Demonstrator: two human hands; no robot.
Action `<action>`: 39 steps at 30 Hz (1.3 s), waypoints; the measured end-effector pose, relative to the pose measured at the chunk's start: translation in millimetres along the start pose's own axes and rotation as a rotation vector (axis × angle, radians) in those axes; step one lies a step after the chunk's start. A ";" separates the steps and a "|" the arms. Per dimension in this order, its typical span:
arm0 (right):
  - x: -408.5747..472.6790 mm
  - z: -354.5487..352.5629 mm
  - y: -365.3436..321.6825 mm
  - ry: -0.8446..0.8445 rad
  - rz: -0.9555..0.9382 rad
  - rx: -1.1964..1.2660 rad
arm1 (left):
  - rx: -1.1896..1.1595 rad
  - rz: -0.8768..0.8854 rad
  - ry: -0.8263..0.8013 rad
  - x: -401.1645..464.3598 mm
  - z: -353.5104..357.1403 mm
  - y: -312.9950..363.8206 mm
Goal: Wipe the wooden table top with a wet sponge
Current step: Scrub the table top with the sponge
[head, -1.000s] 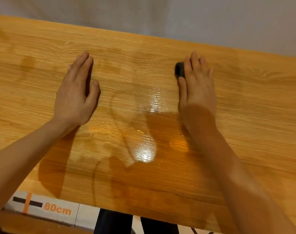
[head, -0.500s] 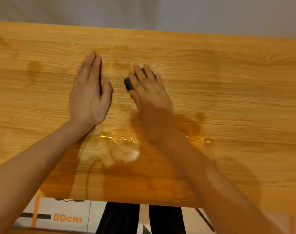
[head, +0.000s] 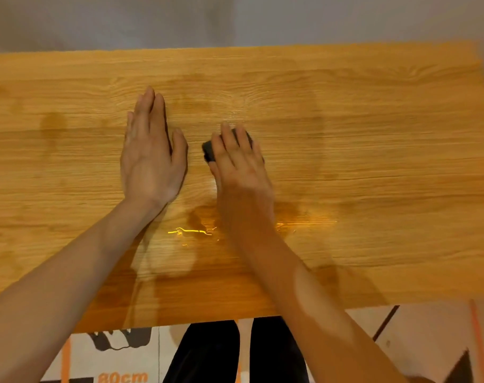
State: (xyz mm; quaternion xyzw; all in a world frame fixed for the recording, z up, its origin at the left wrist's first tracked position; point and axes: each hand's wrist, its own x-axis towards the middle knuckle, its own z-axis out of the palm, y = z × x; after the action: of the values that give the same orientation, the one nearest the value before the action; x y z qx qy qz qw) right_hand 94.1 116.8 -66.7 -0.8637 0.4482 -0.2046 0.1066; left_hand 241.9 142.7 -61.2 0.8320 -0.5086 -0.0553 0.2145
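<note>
The wooden table top [head: 373, 134] fills most of the view. A small dark sponge [head: 207, 153] lies on it near the middle, mostly covered by my right hand [head: 240, 167]. That hand lies flat on top of the sponge with its fingers stretched forward, pressing it onto the wood; only the sponge's left end and a sliver between the fingers show. My left hand [head: 152, 161] rests palm down on the table just left of the sponge, fingers straight and together, holding nothing. A wet, shiny film [head: 202, 225] glistens on the wood below both hands.
A grey wall runs behind the table's far edge. The near edge [head: 207, 319] is close to my dark-trousered legs [head: 207, 355]. The floor below carries an orange-and-black mat marked "80cm" [head: 122, 378]. The table's right end sits near the frame's right side.
My right hand slid the sponge from the right part of the table leftwards to beside my left hand, then slightly nearer. The left hand stayed flat in place. The view shifted a little.
</note>
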 end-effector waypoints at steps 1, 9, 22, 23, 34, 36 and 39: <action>-0.6 -4.5 4.9 -0.025 -0.056 0.016 | -0.001 0.003 0.001 -0.5 0.7 0.0; -29.0 -85.7 121.2 0.076 0.465 0.025 | -0.112 0.109 -0.076 -13.1 -8.3 -11.9; -35.1 -55.1 73.7 -0.166 -0.022 0.002 | 0.023 0.062 -0.158 -104.1 -21.3 3.4; -43.4 -70.6 97.6 -0.126 0.043 0.017 | 0.023 0.064 -0.153 -104.5 -21.4 3.5; -56.1 -32.5 -8.4 -0.114 0.091 0.005 | 0.030 0.085 -0.110 -106.0 -21.9 5.4; -55.0 -43.4 4.9 -0.195 -0.014 0.012 | 0.025 0.090 -0.104 -107.4 -21.5 5.0; -62.9 -74.9 71.0 -0.256 0.010 -0.073 | 0.006 0.110 -0.095 -107.6 -21.3 3.5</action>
State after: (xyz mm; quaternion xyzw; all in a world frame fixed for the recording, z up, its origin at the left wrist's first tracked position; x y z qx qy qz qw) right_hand -23.7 127.4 -42.1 -0.8839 0.4421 -0.0756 0.1327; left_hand 194.3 241.4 -54.1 0.7999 -0.5634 -0.0812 0.1902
